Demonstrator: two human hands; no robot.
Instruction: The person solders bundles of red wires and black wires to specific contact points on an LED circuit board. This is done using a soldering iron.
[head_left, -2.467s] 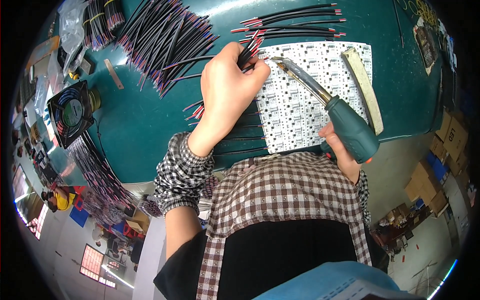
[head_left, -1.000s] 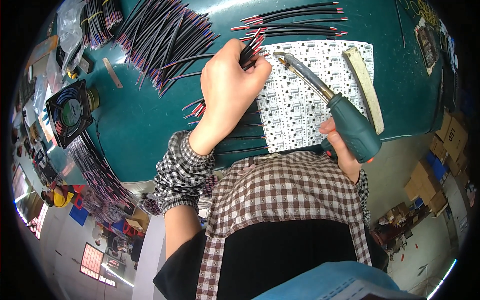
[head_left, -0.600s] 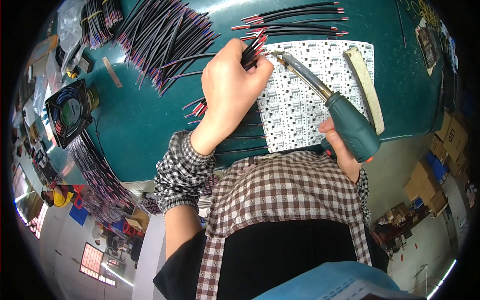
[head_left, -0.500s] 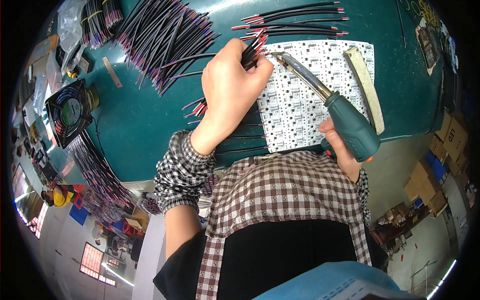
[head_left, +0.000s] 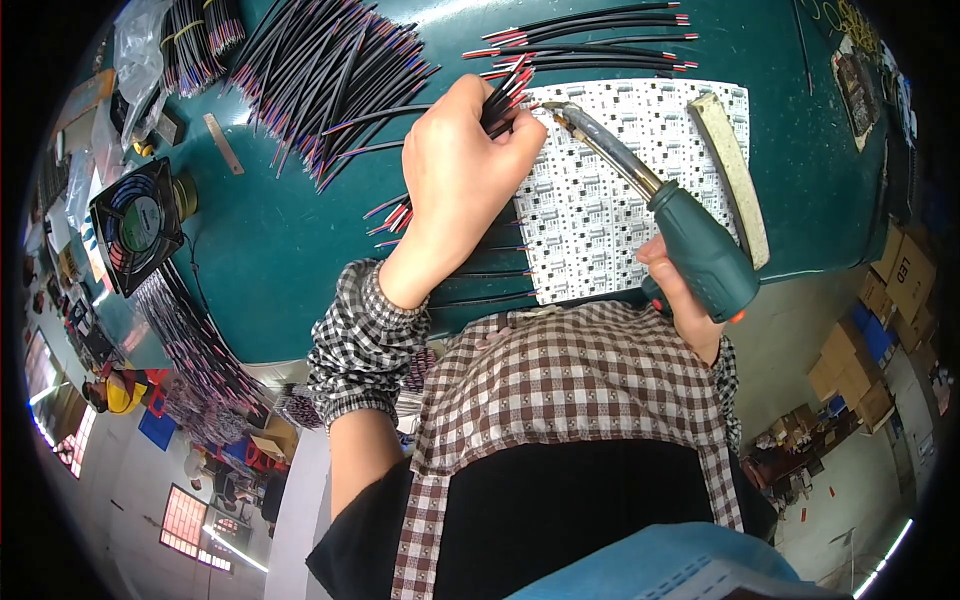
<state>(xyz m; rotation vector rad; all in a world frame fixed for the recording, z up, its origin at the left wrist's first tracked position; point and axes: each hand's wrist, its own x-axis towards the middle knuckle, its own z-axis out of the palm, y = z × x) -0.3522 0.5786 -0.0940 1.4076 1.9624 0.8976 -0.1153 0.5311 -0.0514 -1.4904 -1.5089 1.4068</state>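
Observation:
My left hand point(head_left: 465, 165) is closed round a bunch of short black cables point(head_left: 497, 110) whose red and white wire ends stick out. Its thumb and fingertips sit at the left edge of a white circuit board panel point(head_left: 590, 190) with many small dark parts. In my right hand point(head_left: 682, 290) is a dark green soldering iron point(head_left: 703, 255), gripped by its handle. The iron's bent tip rests close to my left fingertips at the panel's edge; whether it touches a wire cannot be made out. Several cables point(head_left: 490, 273) run left from the panel's edge, partly under my left wrist.
A big heap of black cables point(head_left: 330, 85) lies at the far left, with several loose ones point(head_left: 590, 40) at the far middle. A pale curved bar point(head_left: 730, 180) lies on the panel's right side. At the left stand a black fan point(head_left: 138, 226) and a small metal strip point(head_left: 224, 145).
Almost nothing differs. The bunch of cables in my left hand and the iron's tip have shifted very slightly.

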